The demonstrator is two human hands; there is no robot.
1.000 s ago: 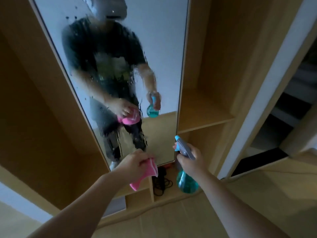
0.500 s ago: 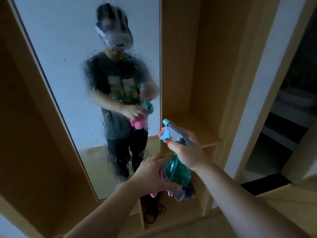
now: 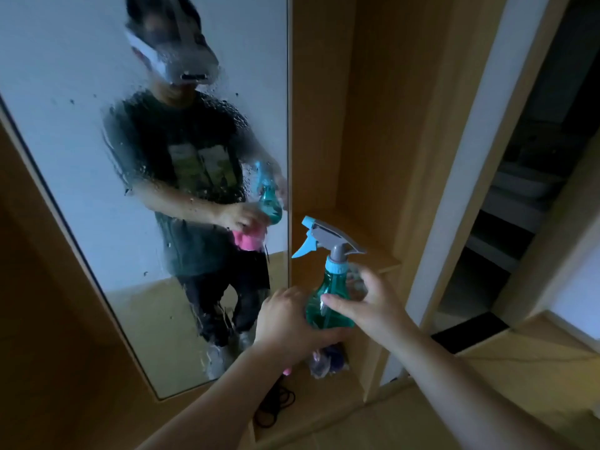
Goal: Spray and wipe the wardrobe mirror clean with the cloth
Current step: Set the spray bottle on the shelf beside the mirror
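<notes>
The wardrobe mirror (image 3: 81,157) fills the left side, leaning in its wooden frame, its middle beaded with droplets and streaks. Near its lower right corner the left hand (image 3: 285,323) is wrapped round the belly of the teal spray bottle (image 3: 328,306), which stands upright with its nozzle pointing left at the glass. A scrap of the pink cloth (image 3: 287,371) pokes out beneath that hand. Just right of the bottle, the right hand (image 3: 373,303) is spread loosely, only its thumb touching the bottle. Below the hands, a black cord (image 3: 276,407) lies on a low shelf (image 3: 341,394).
</notes>
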